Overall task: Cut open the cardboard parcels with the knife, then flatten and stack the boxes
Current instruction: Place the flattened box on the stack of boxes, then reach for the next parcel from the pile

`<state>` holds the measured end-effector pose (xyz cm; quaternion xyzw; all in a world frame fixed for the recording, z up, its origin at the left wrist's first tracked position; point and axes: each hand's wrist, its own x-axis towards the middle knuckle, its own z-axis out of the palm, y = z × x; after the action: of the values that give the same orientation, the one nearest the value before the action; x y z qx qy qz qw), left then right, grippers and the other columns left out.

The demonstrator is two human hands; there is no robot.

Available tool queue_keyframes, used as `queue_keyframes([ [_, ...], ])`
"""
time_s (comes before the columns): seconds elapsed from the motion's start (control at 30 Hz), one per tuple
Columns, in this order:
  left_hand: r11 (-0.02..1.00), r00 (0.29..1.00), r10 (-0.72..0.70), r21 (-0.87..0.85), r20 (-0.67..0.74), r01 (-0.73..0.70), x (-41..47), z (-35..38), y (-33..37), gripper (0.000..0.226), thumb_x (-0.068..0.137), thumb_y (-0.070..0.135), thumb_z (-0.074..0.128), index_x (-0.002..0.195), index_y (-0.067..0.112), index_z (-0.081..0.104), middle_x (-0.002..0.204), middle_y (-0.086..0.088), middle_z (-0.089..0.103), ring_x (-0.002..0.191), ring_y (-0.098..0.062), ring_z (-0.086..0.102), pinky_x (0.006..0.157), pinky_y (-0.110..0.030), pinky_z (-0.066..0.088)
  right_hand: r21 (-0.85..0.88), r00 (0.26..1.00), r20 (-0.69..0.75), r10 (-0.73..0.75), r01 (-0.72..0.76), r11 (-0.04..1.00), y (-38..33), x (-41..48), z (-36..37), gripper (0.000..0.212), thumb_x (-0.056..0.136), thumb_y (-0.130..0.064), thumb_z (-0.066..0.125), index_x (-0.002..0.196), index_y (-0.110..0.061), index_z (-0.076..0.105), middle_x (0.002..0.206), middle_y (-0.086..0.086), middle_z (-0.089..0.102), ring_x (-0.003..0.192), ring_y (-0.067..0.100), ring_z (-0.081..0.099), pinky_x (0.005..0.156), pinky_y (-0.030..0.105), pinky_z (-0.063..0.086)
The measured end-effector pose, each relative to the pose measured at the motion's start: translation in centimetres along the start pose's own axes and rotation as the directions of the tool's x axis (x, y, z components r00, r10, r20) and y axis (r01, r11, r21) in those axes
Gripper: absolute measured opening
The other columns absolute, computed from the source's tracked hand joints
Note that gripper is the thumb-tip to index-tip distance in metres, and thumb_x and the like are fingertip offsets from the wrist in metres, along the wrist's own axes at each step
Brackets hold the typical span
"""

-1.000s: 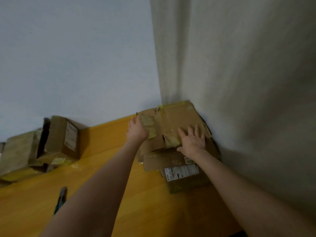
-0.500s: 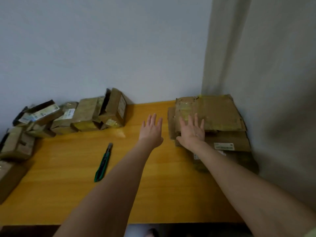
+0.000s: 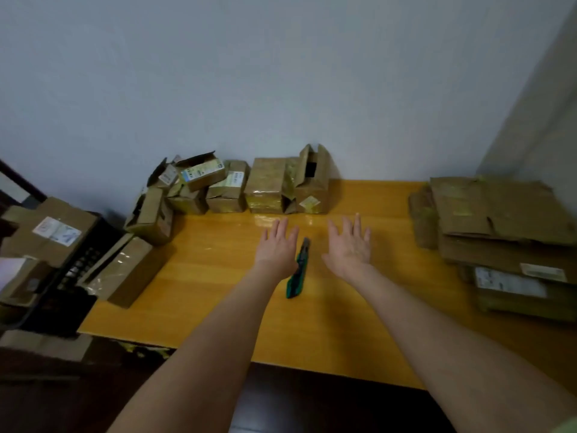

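Note:
Both my hands hover over the middle of the orange table [image 3: 218, 276], fingers straight and holding nothing. My left hand [image 3: 278, 245] is palm down; my right hand [image 3: 349, 245] is turned palm up. Between them lies a green utility knife [image 3: 298, 273], partly hidden by my left wrist. Just beyond my fingertips, against the wall, stands a taped cardboard parcel [image 3: 267, 185] beside a box with an open top [image 3: 312, 182]. A stack of flattened boxes [image 3: 499, 214] lies at the table's right end.
Several more small parcels [image 3: 193, 185] are piled at the back left. A long taped box [image 3: 128, 267] lies at the left edge. A bigger labelled box [image 3: 50, 232] sits on dark furniture left of the table. A beige wall rises at far right.
My view has swung left from the flattened stack to the table's middle. My right hand left the stack and turned palm up; both hands now flank the knife, near the parcels.

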<state>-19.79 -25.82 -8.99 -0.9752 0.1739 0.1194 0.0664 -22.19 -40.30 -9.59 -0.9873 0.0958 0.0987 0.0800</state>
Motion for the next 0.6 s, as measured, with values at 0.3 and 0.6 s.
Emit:
queue_keyframes([
  [0.3,0.996,0.998,-0.068,-0.052,-0.006,0.068,-3.5,2.5,-15.8,0.078,0.094,0.031,0.056,0.154,0.017,0.008,0.161,-0.013,-0.005,0.149,-0.029,-0.003,0.120,-0.044,0.013,-0.023,0.996,0.019,-0.082,0.083,0.996,-17.0,-0.2,2.4,0.072,0.095,-0.027,0.052,0.154,-0.022,0.010,0.161,0.011,0.000,0.147,0.035,-0.011,0.119,0.051,0.000],
  [0.6,0.933,0.958,-0.272,-0.266,-0.086,0.242,-0.2,3.7,-27.8,0.073,0.094,0.031,0.058,0.153,0.017,0.017,0.160,-0.012,0.011,0.144,-0.028,0.026,0.113,-0.040,0.034,0.083,0.984,0.094,-0.152,0.145,0.986,-27.9,6.1,5.0,0.074,0.095,-0.030,0.054,0.153,-0.021,0.010,0.160,0.011,0.001,0.147,0.034,-0.010,0.120,0.047,0.001],
])
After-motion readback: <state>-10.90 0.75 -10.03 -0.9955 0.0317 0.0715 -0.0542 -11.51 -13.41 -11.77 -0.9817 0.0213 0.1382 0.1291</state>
